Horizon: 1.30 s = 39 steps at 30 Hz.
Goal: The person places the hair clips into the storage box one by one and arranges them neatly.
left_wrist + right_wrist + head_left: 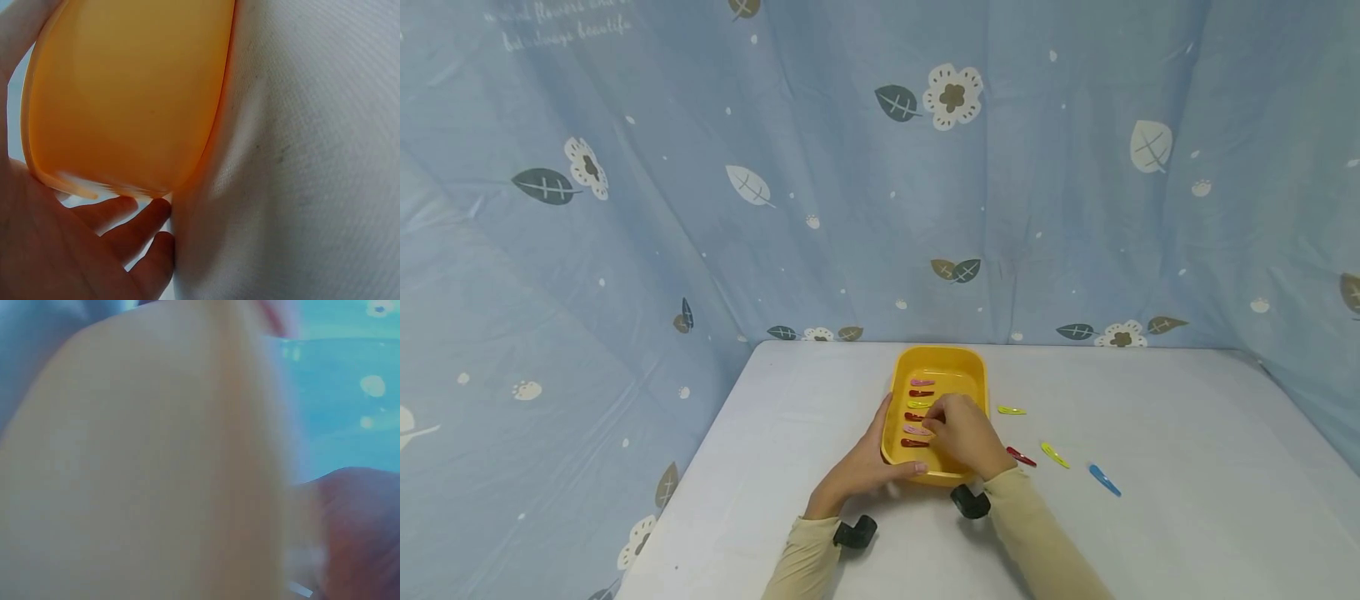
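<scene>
A yellow tray stands on the table with several hair clips in a column inside. They include a pink clip, a yellow-green clip, a red clip, another pink clip and a red one nearest the front. My left hand grips the tray's near left corner, thumb over the front rim; in the left wrist view its fingers lie along the wall. My right hand reaches inside, thumb and forefinger pinching the middle red clip's right end, which they hide. The right wrist view is blurred.
Right of the tray on the white table lie loose clips: two yellow-green ones, a red one and a blue one. A blue patterned curtain hangs behind the table's far edge.
</scene>
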{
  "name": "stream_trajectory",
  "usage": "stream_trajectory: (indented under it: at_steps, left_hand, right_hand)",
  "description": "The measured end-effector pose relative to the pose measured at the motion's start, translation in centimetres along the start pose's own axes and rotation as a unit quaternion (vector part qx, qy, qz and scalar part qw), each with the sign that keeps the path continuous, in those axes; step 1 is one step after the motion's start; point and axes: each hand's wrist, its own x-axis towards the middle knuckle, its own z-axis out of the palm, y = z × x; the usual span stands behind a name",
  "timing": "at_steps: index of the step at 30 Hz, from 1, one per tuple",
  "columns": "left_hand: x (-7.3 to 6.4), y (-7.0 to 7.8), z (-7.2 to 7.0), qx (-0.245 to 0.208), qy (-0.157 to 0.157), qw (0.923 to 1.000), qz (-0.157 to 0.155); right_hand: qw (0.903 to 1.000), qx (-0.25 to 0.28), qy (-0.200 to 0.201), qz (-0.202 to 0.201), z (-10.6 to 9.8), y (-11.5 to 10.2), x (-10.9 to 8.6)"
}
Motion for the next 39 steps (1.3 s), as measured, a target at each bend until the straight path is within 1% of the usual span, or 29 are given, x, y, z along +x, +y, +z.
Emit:
stream_trajectory:
  at_steps: [5,8,12,18,21,24,29,33,39]
  left_hand:
    - [0.0,0.0,0.0,-0.004,0.001,1.0000,0.001]
    - [0.0,0.0,0.0,-0.006,-0.001,1.0000,0.005]
    - [0.0,0.0,0.0,-0.002,0.001,1.0000,0.004]
    - [0.1,-0.2,0.0,0.001,0.002,1.0000,0.009]
    - [0.1,-0.2,0.0,-0.004,0.002,0.9999,0.010]
    - [0.1,-0.3,0.1,-0.009,0.002,0.9999,0.011]
    - [0.0,-0.4,0.2,-0.005,0.002,1.0000,0.007]
    - [0.0,-0.3,0.2,-0.003,0.000,1.0000,0.003]
    - [0.0,-0.1,0.1,0.003,0.002,1.0000,0.003]
  right_hand:
    - [0.9993,0.014,0.017,-0.030,-2.1,0.0,-0.4]
    - [0.9987,0.026,0.020,-0.040,-3.6,0.3,-0.8]
    - [0.9981,0.039,0.027,-0.039,-5.7,1.0,-1.6]
    - [0.9962,0.037,0.059,-0.051,-8.4,2.8,-2.8]
    - [0.9954,0.035,0.075,-0.048,-9.4,3.6,-3.3]
    - [0.9946,0.027,0.090,-0.045,-10.3,4.2,-3.8]
    - [0.9925,0.011,0.113,-0.047,-11.0,5.3,-4.4]
    - [0.9909,0.001,0.128,-0.040,-11.5,6.3,-4.4]
    - [0.9900,-0.007,0.139,-0.021,-12.2,7.6,-4.2]
